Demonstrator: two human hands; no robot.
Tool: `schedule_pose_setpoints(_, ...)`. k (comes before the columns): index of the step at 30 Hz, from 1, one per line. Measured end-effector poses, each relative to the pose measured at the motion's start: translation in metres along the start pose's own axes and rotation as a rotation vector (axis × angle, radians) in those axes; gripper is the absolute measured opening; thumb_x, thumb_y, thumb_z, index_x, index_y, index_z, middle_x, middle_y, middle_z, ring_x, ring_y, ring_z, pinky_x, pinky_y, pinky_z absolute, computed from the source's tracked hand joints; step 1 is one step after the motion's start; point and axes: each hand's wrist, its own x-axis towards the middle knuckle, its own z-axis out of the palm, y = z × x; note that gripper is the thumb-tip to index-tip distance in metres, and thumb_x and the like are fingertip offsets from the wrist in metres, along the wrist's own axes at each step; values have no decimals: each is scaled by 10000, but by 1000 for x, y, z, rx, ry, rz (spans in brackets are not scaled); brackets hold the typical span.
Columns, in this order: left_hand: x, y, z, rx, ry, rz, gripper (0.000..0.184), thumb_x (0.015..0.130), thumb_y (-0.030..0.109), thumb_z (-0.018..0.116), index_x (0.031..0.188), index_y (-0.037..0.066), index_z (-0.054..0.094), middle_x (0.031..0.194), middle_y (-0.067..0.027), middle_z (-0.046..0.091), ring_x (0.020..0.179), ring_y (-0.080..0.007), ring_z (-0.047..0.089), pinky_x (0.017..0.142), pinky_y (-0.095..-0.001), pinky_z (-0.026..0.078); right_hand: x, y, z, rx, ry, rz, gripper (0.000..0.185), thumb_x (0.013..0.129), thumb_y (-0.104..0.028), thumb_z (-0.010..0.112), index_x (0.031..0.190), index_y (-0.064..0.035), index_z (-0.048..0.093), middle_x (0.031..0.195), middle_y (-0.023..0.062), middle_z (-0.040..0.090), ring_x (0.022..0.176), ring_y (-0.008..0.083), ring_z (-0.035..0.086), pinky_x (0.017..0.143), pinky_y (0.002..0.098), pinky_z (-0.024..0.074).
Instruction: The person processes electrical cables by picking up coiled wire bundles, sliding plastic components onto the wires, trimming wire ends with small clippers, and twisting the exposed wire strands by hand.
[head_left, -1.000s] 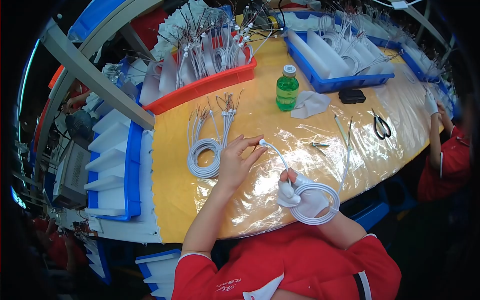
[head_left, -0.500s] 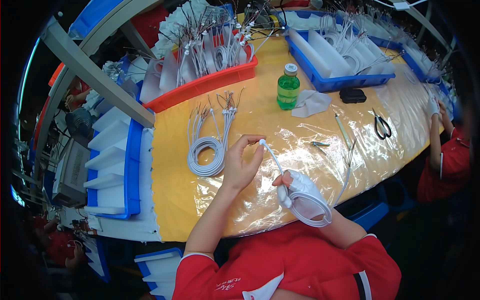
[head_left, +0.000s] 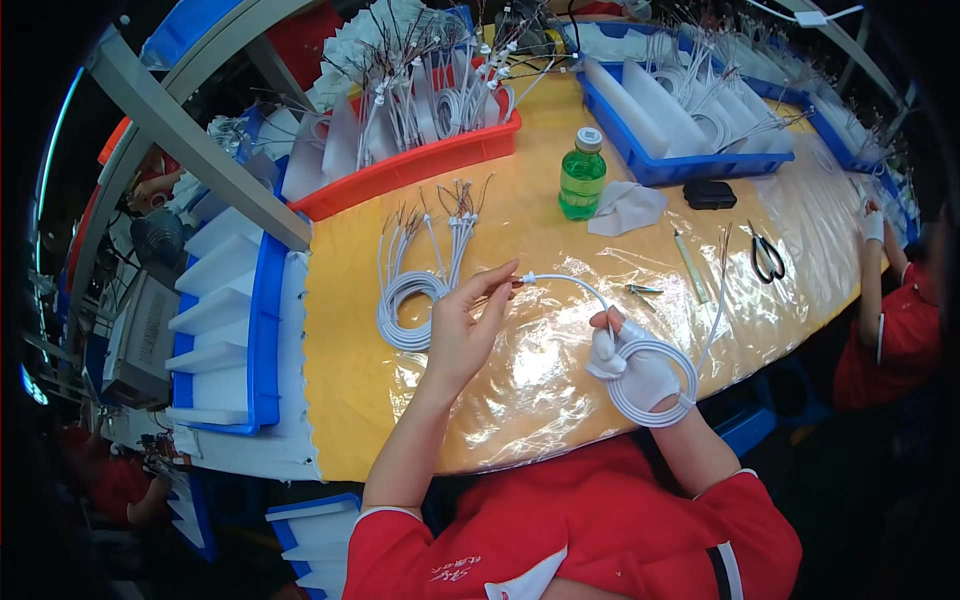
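A coiled white cable [head_left: 652, 416] hangs from my right hand [head_left: 637, 368], which wears a white glove with bare fingertips and is closed around it. One end of this cable arcs leftward to my left hand [head_left: 472, 320]. The bare left thumb and fingers pinch the thin wires there, just beside a small white fitting [head_left: 529, 279]. From the coil's right side the other end rises, with thin dark wires [head_left: 724, 245] at its tip. Partly behind my left hand, a bundle of coiled white cables [head_left: 405, 330] lies on the table.
Cables fill a red bin [head_left: 420, 158] and a blue bin [head_left: 690, 168] at the back. A green bottle [head_left: 582, 178], cloth [head_left: 627, 208], black case [head_left: 709, 194], pen-like tool [head_left: 690, 265] and black scissors [head_left: 766, 258] lie beyond my hands. A co-worker's arm [head_left: 868, 290] is at right.
My right hand has moved right and up with the coil, widening the gap between my hands. The left fingers now pinch the wires beyond the white fitting rather than the fitting itself.
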Motion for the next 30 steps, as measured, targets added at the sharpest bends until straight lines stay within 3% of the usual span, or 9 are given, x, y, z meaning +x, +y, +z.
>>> schedule_pose_setpoints(3, 0, -1, -1, -56, 8, -15, 276, 887, 47, 547, 1150, -35, 566, 974, -92, 641, 895, -122, 600, 813, -242, 471, 1, -4, -2, -119, 62, -7, 323, 987, -277, 338, 1040, -20, 527, 585, 14, 449, 481, 86, 353, 485, 227, 309)
schedule_pose_setpoints(5, 1, 1, -3, -37, 11, -9, 284, 880, 39, 555, 1154, -37, 557, 976, -94, 642, 900, -120, 599, 814, -240, 471, 2, -10, 1, -321, 111, -62, 288, 938, -277, 488, 968, -13, 600, 601, 0, 524, 515, 62, 408, 493, 208, 317)
schedule_pose_setpoints(6, 1, 1, -5, -17, 13, -2, 292, 874, 32, 563, 1157, -39, 548, 978, -97, 643, 904, -119, 598, 814, -238, 471, 3, -12, 1, -322, 111, -61, 288, 938, -277, 488, 968, -13, 600, 601, 0, 524, 515, 62, 408, 493, 208, 317)
schedule_pose_setpoints(8, 0, 3, -7, -30, 7, -5, 290, 868, 22, 567, 1151, -37, 544, 975, -97, 646, 904, -117, 598, 809, -234, 471, 7, -18, 0, -890, 316, -212, 248, 900, -269, 560, 894, -39, 652, 621, -11, 541, 531, 39, 414, 486, 190, 308)
schedule_pose_setpoints(9, 0, 4, -9, -42, 0, -9, 287, 862, 12, 571, 1144, -34, 541, 972, -96, 648, 904, -114, 598, 804, -230, 470, 7, -21, -2, -1020, 323, -292, 191, 890, -178, 574, 912, -9, 660, 665, -14, 543, 577, 61, 479, 535, 184, 361)
schedule_pose_setpoints(13, -1, 11, -14, 18, -10, -6, 283, 846, -14, 578, 1126, -30, 536, 970, -99, 652, 914, -113, 600, 801, -224, 467, 4, -29, 9, -1225, 367, -468, 107, 849, -102, 620, 901, -20, 666, 672, -4, 556, 607, 68, 504, 556, 203, 392)
schedule_pose_setpoints(15, -1, 11, -15, -9, 4, 12, 278, 835, -30, 582, 1110, -27, 538, 967, -101, 655, 930, -117, 604, 807, -222, 462, 3, -33, 15, -1450, 365, -697, 104, 775, -47, 679, 871, -10, 668, 695, 40, 593, 616, 114, 545, 570, 246, 434)
schedule_pose_setpoints(18, -1, 14, -17, -15, 12, 46, 292, 825, -44, 588, 1111, -32, 534, 972, -106, 654, 941, -126, 607, 819, -225, 459, 1, -39, 21, -1580, 322, -834, 118, 746, -23, 683, 864, -22, 672, 721, 63, 604, 648, 164, 572, 584, 260, 443)
schedule_pose_setpoints(30, 1, 18, -32, 45, 126, 59, 317, 772, -56, 646, 1073, -44, 549, 912, -108, 653, 859, -126, 619, 814, -237, 470, 2, -42, 18, -1527, 275, -1025, 208, 681, 19, 728, 874, -42, 680, 795, 63, 623, 756, 169, 604, 646, 257, 476)
